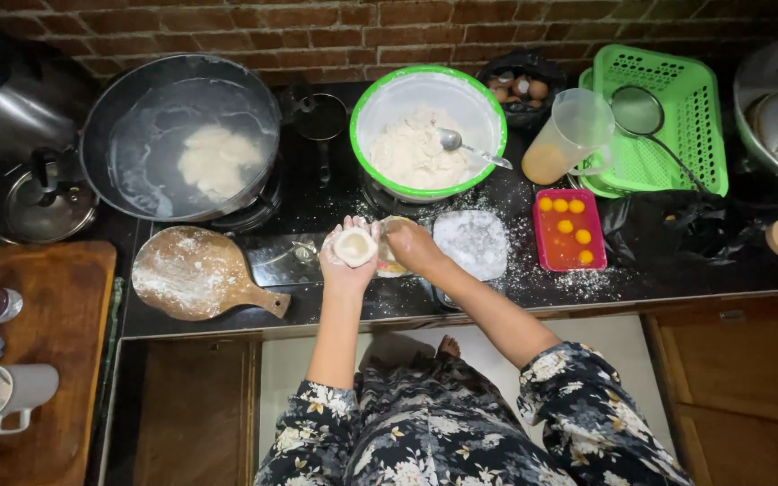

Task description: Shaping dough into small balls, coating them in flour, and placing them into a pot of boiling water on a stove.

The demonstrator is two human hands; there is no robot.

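The left hand (346,261) was raised palm up over the front part of the black counter (677,270), its fingers cupped narrowly around a round, pale piece of dough (355,246) that lay in the palm. The right hand (410,246) sat just beside it, touching its fingertips; its fingers curled over a small bowl (390,262) on the counter, but how tightly they closed could not be told.

Right of the hands lay a flat heap of white flour (471,243), with more flour dusted over the counter around it. Farther right, near the front edge, stood a red rectangular tray (568,230) holding 5 egg yolks. Behind the hands, toward the brick wall, a green-rimmed bowl (428,130) held a mass of dough with a metal spoon (470,147) leaning in it. A clear jug (569,137) with orange-brown liquid stood to its right, then a green plastic basket (668,117) with a wire strainer (637,112) on it. A dark bowl of eggs (522,85) sat at the back edge.

Toward the counter's left back corner, a large dark pan (180,135) held water and pale pieces of dough. In front of it a floured round wooden board (195,273) lay near the front edge.
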